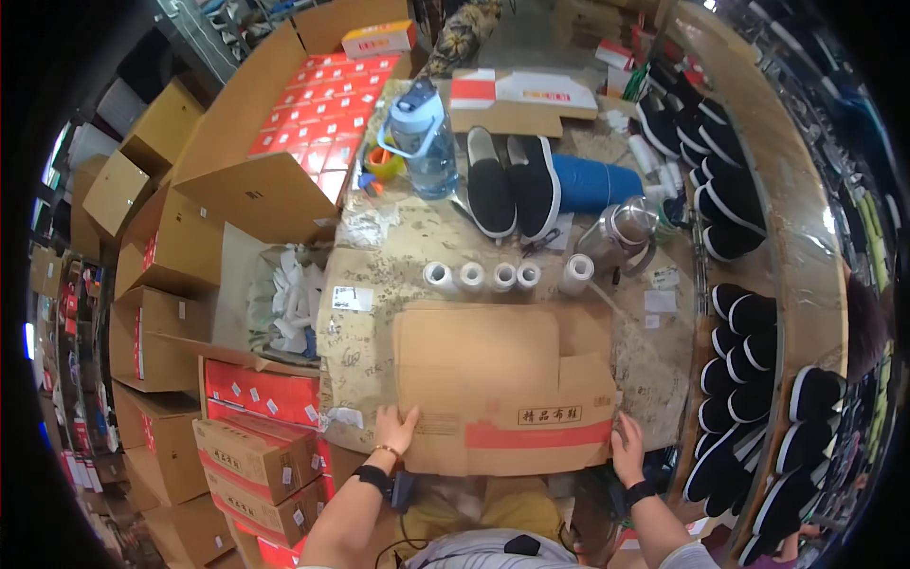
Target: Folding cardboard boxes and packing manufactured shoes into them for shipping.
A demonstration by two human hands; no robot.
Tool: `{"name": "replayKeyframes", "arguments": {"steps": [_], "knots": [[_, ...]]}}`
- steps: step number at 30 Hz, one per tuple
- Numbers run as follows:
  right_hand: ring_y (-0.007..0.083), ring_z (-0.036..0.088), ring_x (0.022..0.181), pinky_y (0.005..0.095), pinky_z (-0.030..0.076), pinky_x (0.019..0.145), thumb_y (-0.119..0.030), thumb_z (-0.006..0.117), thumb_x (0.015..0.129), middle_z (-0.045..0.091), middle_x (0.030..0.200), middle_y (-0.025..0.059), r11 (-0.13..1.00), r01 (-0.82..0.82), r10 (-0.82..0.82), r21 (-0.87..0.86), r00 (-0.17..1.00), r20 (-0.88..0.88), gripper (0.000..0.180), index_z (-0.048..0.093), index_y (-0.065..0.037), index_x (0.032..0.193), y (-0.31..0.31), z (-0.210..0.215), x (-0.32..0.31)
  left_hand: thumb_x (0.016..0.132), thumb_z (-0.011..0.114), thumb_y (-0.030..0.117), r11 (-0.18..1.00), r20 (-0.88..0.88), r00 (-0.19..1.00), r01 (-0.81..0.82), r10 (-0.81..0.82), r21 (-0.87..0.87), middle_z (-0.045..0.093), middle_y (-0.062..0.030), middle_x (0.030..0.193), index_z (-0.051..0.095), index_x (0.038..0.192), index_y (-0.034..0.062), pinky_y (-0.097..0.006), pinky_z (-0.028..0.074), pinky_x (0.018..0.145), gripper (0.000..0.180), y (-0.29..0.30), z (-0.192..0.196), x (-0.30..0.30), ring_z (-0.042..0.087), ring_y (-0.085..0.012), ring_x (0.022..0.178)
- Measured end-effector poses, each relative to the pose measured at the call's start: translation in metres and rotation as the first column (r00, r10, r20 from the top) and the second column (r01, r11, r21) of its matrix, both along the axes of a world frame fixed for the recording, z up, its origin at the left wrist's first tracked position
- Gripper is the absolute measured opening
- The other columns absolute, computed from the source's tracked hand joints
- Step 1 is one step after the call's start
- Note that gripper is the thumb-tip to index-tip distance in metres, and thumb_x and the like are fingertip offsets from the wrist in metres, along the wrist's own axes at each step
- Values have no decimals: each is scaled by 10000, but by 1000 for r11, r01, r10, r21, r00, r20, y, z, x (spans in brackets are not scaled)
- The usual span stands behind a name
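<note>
A flattened brown cardboard carton (483, 379) with a red stripe and dark printing lies on the worktable in front of me, its near edge reaching past the table's front. My left hand (394, 431) has its left edge near the lower corner, thumb on the upper side. At the opposite edge, my right hand (627, 449) grips the lower right side; some of its fingers are hidden. Just beyond the carton stand several white rolls (502, 276) in a row.
On the worktable (355, 379) are a pair of black slip-on shoes (492, 194), a blue water bottle (424, 142), a clear flask (621, 232) and a blue cylinder (597, 183). An open carton of red boxes (318, 114) stands left. Racks of black shoes (744, 360) line the right.
</note>
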State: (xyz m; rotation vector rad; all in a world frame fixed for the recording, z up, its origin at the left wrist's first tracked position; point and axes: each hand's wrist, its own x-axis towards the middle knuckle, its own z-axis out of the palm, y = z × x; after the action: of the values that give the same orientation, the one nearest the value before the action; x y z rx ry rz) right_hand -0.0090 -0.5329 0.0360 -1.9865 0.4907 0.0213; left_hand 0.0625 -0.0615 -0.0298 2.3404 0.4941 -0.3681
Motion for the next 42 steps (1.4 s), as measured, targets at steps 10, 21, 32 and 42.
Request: {"name": "replayKeyframes", "arguments": {"steps": [10,21,32,42], "knots": [[193,569,745,330,476,734,-323,739,827,603,788,70,773,-307,612,556,594,-523,392,597,13,969,64,-65,-106,761,730,253,870,-679,545,265,-491,-416,696,-133,930,676,956,49,-387,510,765,287,69,1,-175,658,-267,847],[40,388,615,234,328,543,-140,646,879,407,642,-78,375,-40,905,926,-200,-375,145,554,-59,803,46,-22,-77,742,665,67,232,-382,217,-505,-898,-831,650,-14,714,661,797,13,-271,454,580,77,74,-15,-198,584,-100,649],[272,583,599,415,456,573,-324,586,909,626,672,156,131,-876,919,465,-68,-388,319,644,-26,812,105,-82,-48,780,682,307,427,-314,290,577,-904,-696,692,-90,800,686,854,93,-356,496,693,227,45,-126,-218,653,-225,775],[122,593,617,298,470,568,-208,656,893,622,679,60,649,-759,732,-55,603,318,198,644,-11,873,209,17,-58,805,731,311,588,262,770,621,-582,-518,701,-106,892,657,1089,34,-339,534,764,404,-57,45,-230,681,-218,843]]}}
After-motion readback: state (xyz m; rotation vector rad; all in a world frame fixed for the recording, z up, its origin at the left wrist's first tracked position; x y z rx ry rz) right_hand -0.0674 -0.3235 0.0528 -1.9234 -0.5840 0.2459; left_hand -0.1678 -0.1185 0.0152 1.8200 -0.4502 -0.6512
